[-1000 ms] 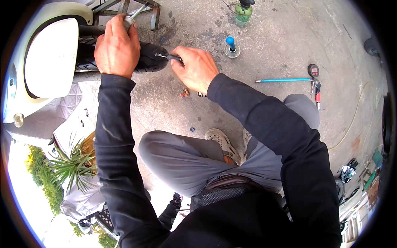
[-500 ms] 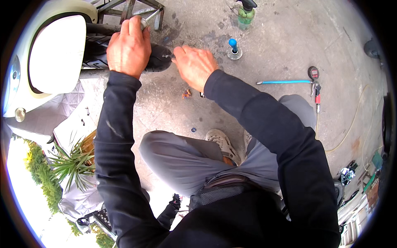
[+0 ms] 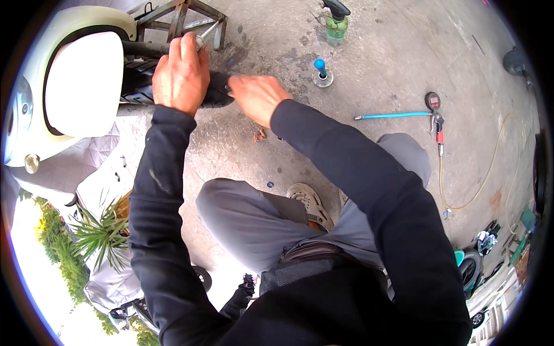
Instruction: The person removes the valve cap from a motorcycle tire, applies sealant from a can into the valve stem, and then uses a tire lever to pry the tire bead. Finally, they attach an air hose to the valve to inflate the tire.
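Observation:
My left hand [image 3: 182,74] is closed over the top of a black scooter tyre [image 3: 216,92], its fingers curled toward the far side. Beside those fingertips a silver metal rod [image 3: 210,32] slants away; whether the hand touches it I cannot tell. At the tyre's right end, my right hand [image 3: 258,98] is pinched, its fingertips against the tread. Motion smears this hand slightly, and whatever lies between its fingers is hidden. The cream scooter body [image 3: 86,86] with its white panel rises at the left.
A blue-handled tool [image 3: 320,68] stands upright on the concrete, with a green spray bottle [image 3: 336,29] behind it. To the right lies a tyre inflator gauge [image 3: 436,118] with a blue hose. A rusty metal stand [image 3: 179,17] is beyond the wheel. Orange scraps [image 3: 259,135] lie near my feet.
My right hand has come a little left, and its fingertips now overlap the tyre's edge. My left hand keeps its place on the tyre. The whole view has shifted slightly.

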Demonstrator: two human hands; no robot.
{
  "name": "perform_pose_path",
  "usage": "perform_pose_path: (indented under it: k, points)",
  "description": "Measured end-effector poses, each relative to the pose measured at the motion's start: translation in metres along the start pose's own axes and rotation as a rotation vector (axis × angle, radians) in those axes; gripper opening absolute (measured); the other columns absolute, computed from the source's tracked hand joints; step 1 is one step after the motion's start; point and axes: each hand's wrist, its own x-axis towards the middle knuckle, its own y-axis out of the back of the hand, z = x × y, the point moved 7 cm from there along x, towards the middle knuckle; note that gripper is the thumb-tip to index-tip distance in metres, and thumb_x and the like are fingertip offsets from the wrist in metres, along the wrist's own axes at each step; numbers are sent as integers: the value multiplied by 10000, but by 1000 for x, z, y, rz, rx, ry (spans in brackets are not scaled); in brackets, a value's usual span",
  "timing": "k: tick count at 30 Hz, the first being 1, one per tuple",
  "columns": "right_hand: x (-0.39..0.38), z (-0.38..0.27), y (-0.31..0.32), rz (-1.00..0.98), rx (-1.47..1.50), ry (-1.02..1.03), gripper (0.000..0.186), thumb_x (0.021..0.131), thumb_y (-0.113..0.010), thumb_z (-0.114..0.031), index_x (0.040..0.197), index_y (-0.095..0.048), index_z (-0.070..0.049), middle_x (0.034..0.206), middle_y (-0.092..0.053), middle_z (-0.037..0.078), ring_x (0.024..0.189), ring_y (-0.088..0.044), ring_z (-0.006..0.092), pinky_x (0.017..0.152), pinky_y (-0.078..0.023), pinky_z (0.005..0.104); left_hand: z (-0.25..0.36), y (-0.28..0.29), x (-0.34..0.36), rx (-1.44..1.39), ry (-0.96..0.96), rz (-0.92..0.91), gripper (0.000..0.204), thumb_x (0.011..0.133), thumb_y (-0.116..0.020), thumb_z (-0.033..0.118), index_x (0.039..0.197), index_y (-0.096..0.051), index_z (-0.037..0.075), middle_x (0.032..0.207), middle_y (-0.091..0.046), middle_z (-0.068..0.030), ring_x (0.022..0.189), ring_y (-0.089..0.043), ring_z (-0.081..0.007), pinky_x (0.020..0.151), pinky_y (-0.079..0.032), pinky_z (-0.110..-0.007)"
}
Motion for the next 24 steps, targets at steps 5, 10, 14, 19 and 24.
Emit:
perform_pose_path:
  k: [5,10,14,19,24]
  points:
    - [2,-3,3,-52,-51,-49,270,1018,-576,-276,934,-607,-21,762,-684,214,752,-694,424,682,-545,518,-5,-1,3,11,25,5,258,918,-699,226,1107,-572,104,938,-632,-102,698,-671,-337,600,-559,-438]
    - [-30,25,33,-193,223,-401,357,1025,-575,-318,897,-605,14,713,-641,266,731,-658,465,682,-515,545,-8,-1,17,2,53,5,201,938,-676,235,1031,-549,110,914,-625,-108,660,-665,-337,589,-555,-437]
    - [-48,54,-2,-39,302,-469,326,1043,-545,-296,1086,-599,22,847,-696,257,753,-690,431,691,-540,510,-15,-7,14,18,126,-113,317,953,-660,227,1223,-559,94,1077,-667,-131,804,-694,-376,689,-574,-476]
    - [-54,29,-59,-303,974,-888,318,1071,-507,-263,1245,-512,3,856,-703,149,654,-680,216,588,-551,381,-15,-12,9,25,148,-146,321,953,-661,234,1223,-560,95,1086,-667,-130,802,-697,-375,687,-576,-473]
    - [-38,-2,-65,-268,1141,-809,288,1075,-497,-212,1245,-477,19,836,-688,130,627,-667,196,579,-549,367,-11,-13,12,32,147,-127,321,949,-666,242,1218,-563,101,1083,-670,-125,803,-699,-369,685,-580,-465]
